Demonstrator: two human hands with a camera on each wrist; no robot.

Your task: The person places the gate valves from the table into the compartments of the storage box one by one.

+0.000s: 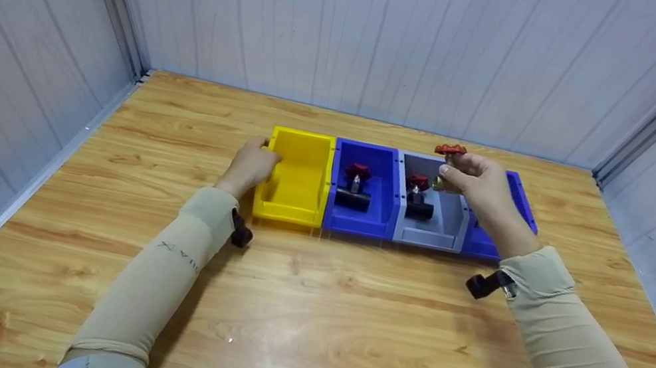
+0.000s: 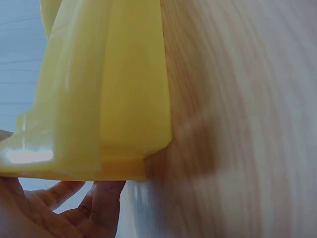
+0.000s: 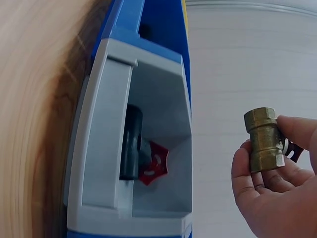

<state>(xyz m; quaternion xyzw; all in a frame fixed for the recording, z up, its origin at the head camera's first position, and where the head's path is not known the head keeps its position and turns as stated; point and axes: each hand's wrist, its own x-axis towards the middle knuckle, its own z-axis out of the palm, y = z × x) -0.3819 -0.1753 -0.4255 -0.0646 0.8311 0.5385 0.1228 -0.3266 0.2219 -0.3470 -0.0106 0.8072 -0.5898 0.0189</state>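
Observation:
My left hand (image 1: pixel 251 165) grips the left wall of the yellow bin (image 1: pixel 288 213), whose visible floor is bare. In the left wrist view, fingers (image 2: pixel 105 210) curl at the edge of that bin. Above the grey bin (image 1: pixel 430 238), my right hand (image 1: pixel 489 189) holds a brass valve (image 3: pixel 266 141) with a red handwheel (image 1: pixel 450 149). Thumb and fingers pinch it near its stem, and the brass body is off the table. A black valve (image 1: pixel 419 210) with a red handwheel lies inside the grey bin. Another black valve (image 1: pixel 352 200) lies in the blue bin (image 1: pixel 358 226) beside the yellow one.
All the bins stand side by side in one row on the wooden table (image 1: pixel 304 321). At the right end, a second blue bin (image 1: pixel 482 245) is partly covered by my right hand and wrist. Pale panel walls (image 1: pixel 355 27) enclose the table at the back and both sides.

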